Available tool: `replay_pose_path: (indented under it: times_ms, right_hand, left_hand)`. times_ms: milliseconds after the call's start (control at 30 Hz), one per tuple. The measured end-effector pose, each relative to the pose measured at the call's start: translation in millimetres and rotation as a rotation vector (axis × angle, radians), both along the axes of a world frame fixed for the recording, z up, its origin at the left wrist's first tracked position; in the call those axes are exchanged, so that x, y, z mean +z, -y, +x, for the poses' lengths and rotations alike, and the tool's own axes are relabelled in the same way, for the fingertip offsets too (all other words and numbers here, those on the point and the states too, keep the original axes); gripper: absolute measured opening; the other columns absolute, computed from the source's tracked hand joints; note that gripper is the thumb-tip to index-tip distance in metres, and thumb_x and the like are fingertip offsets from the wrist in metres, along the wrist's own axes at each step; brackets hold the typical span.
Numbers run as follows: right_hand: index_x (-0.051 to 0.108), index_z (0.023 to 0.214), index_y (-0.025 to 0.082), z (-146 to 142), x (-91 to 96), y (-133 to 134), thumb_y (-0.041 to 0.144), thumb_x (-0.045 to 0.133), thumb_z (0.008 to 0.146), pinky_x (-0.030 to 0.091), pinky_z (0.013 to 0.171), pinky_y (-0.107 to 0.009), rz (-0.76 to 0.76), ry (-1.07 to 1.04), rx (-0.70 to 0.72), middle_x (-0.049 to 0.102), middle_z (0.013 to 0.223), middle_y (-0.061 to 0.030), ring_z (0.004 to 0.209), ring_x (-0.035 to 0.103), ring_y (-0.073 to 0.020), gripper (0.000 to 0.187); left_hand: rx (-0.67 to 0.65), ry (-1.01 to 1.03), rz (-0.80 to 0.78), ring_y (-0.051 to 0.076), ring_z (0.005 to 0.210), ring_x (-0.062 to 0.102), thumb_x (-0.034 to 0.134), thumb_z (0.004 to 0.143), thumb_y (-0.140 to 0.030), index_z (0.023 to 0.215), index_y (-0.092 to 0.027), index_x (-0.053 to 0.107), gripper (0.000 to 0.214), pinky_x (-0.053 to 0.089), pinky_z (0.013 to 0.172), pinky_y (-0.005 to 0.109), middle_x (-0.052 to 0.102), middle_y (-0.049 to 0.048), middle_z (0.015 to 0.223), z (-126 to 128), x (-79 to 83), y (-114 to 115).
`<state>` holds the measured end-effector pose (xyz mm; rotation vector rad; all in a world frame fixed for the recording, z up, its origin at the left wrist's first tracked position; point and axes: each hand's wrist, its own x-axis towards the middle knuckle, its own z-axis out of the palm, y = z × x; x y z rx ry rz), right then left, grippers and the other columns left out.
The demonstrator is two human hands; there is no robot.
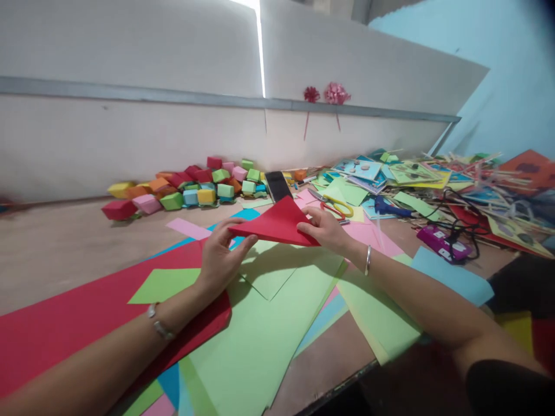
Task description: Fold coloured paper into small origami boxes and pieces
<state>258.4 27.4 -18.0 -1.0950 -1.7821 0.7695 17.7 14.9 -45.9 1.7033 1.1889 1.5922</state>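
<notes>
A red sheet of paper (280, 222), bent up into a folded, roughly triangular shape, is held above the table between my two hands. My left hand (223, 251) pinches its left corner between thumb and fingers. At the right side, my right hand (325, 228) grips the paper's edge, thumb in front. Directly below lie light green paper sheets (260, 335), with a smaller cut green piece on top. A large red sheet (87, 300) spreads under my left forearm, carrying a bright green paper piece (167, 284).
Folded paper boxes (191, 188) in several colours line the back left. Behind my hands are a dark phone (278, 186), yellow-handled scissors (340, 207) and a blue glue gun (390, 209). A purple power strip (444, 244) with black cables and piled paper crafts (407, 173) occupy the right.
</notes>
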Motion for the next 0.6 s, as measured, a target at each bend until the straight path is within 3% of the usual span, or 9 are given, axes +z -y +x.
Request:
replay_pose_path:
  times_ms: [167, 300, 467, 600]
  right_hand:
    - [0.064, 0.079, 0.018, 0.4, -3.6, -3.4, 0.038, 0.059, 0.081, 0.045, 0.066, -0.026, 0.105, -0.074, -0.134, 0.065, 0.083, -0.0034, 0.08, 0.058, -0.0172, 0.021]
    - [0.062, 0.078, 0.018, 1.8, 0.8, -0.1, 0.043, 0.059, 0.083, 0.045, 0.062, -0.026, 0.09, -0.131, -0.154, 0.062, 0.073, -0.0022, 0.073, 0.057, -0.0168, 0.025]
    - [0.059, 0.077, 0.018, -4.3, 6.6, 6.8, 0.048, 0.061, 0.081, 0.043, 0.06, -0.025, 0.035, -0.237, -0.137, 0.06, 0.071, -0.0008, 0.069, 0.054, -0.0148, 0.03]
    - [0.056, 0.07, 0.018, -7.8, 9.1, 8.1, 0.046, 0.067, 0.074, 0.04, 0.057, -0.023, -0.052, -0.319, -0.104, 0.058, 0.068, 0.0013, 0.063, 0.051, -0.0113, 0.03]
  left_hand:
    - [0.003, 0.021, -0.01, 0.02, 0.074, 0.062, 0.071, 0.074, -0.044, 0.082, -0.02, 0.064, 0.026, 0.05, 0.075, 0.034, 0.068, 0.0019, 0.077, 0.4, -6.1, -3.7]
    - [-0.005, 0.053, -0.052, 0.015, 0.058, 0.054, 0.069, 0.076, -0.044, 0.083, -0.02, 0.06, 0.027, 0.044, 0.058, 0.027, 0.06, -0.0032, 0.064, 1.7, -0.9, -0.5]
    - [-0.088, 0.106, -0.12, 0.012, 0.049, 0.05, 0.072, 0.07, -0.049, 0.09, -0.021, 0.057, 0.037, 0.041, 0.05, 0.024, 0.054, -0.0082, 0.055, 4.8, 12.5, 7.6]
    - [-0.095, 0.133, -0.181, 0.009, 0.044, 0.043, 0.078, 0.064, -0.043, 0.075, -0.02, 0.06, 0.032, 0.035, 0.045, 0.021, 0.05, -0.0089, 0.049, 7.4, 17.2, 13.9]
